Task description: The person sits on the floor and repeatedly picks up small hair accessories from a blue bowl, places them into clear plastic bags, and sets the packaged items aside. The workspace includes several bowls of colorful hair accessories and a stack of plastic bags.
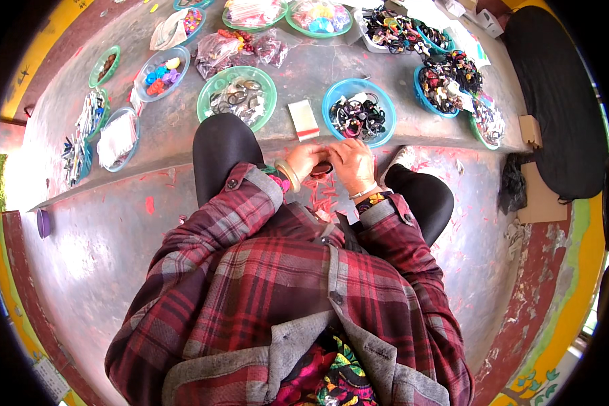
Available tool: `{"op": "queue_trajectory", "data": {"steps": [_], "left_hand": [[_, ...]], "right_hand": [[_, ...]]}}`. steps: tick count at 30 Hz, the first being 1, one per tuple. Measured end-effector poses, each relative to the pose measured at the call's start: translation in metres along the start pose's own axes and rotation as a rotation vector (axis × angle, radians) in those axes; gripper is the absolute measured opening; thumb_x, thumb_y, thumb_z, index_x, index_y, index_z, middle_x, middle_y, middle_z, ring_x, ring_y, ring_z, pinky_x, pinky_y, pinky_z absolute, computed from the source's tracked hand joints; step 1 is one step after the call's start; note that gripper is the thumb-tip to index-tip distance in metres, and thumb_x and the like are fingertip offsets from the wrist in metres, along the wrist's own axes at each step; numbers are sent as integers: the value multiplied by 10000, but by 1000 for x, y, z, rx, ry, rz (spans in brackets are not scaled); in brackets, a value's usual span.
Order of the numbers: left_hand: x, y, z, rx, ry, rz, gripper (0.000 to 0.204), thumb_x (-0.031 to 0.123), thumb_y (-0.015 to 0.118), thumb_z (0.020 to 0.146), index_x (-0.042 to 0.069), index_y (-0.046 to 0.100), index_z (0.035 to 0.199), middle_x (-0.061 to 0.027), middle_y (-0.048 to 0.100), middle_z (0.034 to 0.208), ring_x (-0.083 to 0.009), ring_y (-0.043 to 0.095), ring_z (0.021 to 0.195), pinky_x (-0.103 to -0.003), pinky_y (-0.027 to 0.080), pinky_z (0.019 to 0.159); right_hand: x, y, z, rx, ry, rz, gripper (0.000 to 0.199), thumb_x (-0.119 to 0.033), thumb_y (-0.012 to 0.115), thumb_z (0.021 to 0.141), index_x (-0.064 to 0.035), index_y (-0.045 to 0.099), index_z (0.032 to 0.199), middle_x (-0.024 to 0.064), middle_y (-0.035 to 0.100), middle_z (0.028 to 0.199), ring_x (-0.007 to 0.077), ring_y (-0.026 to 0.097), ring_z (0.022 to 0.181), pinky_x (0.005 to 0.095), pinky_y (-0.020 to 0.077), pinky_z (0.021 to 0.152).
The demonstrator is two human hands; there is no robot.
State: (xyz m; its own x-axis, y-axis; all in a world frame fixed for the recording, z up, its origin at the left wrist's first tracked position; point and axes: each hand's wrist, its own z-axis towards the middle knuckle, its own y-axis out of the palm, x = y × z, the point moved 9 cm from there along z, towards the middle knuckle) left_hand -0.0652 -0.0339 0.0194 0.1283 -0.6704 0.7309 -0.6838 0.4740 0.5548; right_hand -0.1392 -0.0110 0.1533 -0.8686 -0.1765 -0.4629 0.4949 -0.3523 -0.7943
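Close together in front of my lap, my left hand (303,161) and my right hand (354,165) pinch a small dark reddish-brown, ring-shaped piece (321,170). Fingers cover part of it, so I cannot tell its exact kind. Just beyond my right hand stands a blue basket (328,108) heaped with black hair ties (358,119). A white box with a red end (303,120) lies on the ledge past my left hand. Left of that box, a green basket (204,101) holds clear packets with brown and dark rings (239,101).
More baskets line the grey ledge (304,68): one with white packets (117,139), one with colourful pieces (161,76), and a blue one with hair ties (421,98) at right. Red scraps (323,196) litter the floor between my legs. A purple cup (43,223) stands far left.
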Motion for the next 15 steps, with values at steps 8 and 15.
{"op": "queue_trajectory", "data": {"steps": [8,15], "left_hand": [[0,3,2,-30,50,145,199,93,468,850,-1,549,1005,-32,578,852,-109,562,694,-223,464,648],[19,12,-6,-14,302,609,171,72,468,828,-3,586,926,-27,591,778,-105,555,707,-260,464,647]], "right_hand": [[-2,9,-6,-60,-50,-103,104,-149,555,701,-107,621,770,52,559,732,256,527,723,378,389,638],[-11,18,-12,-95,-156,-199,63,-167,562,607,-108,549,590,54,515,653,243,508,702,374,371,656]]}}
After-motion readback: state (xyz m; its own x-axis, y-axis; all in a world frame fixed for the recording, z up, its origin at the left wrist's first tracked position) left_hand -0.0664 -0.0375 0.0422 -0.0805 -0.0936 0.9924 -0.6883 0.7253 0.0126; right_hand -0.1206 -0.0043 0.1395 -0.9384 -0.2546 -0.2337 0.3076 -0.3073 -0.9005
